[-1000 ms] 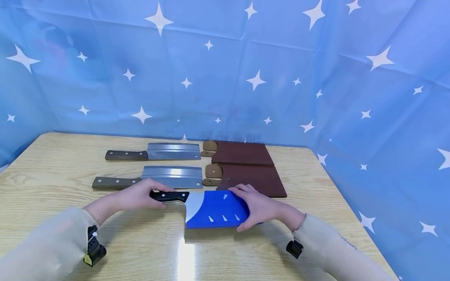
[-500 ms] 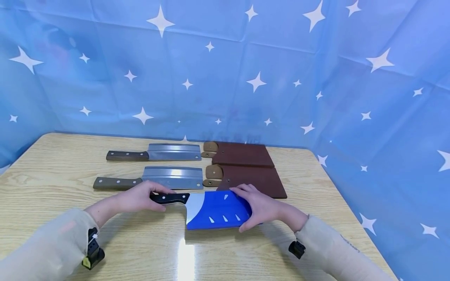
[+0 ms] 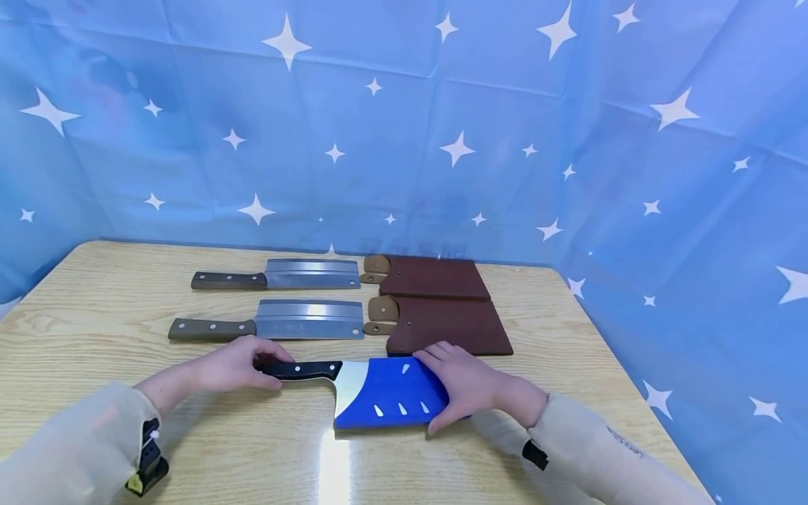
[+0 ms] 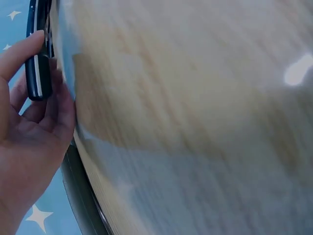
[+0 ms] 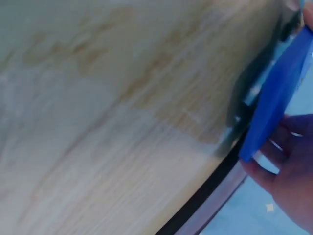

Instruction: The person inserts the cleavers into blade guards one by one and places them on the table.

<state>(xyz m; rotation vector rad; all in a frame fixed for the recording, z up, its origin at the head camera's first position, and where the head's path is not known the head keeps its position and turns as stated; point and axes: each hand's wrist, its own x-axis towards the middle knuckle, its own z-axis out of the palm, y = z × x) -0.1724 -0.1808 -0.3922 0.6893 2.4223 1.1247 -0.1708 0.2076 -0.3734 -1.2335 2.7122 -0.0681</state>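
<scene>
Two hands hold one cleaver: left hand [image 3: 230, 365] grips black handle [image 3: 301, 369]; right hand [image 3: 467, 384] clasps blue sheath [image 3: 385, 394].

The head view is bright and evenly lit, sharp across the middle. Light comes from above: a white glare patch sits on the wooden surface [image 3: 333, 459] in front of the blue sheath [image 3: 391, 393], and only soft, short shadows lie under the hands. The star-printed backdrop [image 3: 442, 140] bows slightly toward the frame edges. Both wrist views are heavily blurred by motion, with smeared wood grain; the left wrist view shows a bright highlight at its right side.
</scene>
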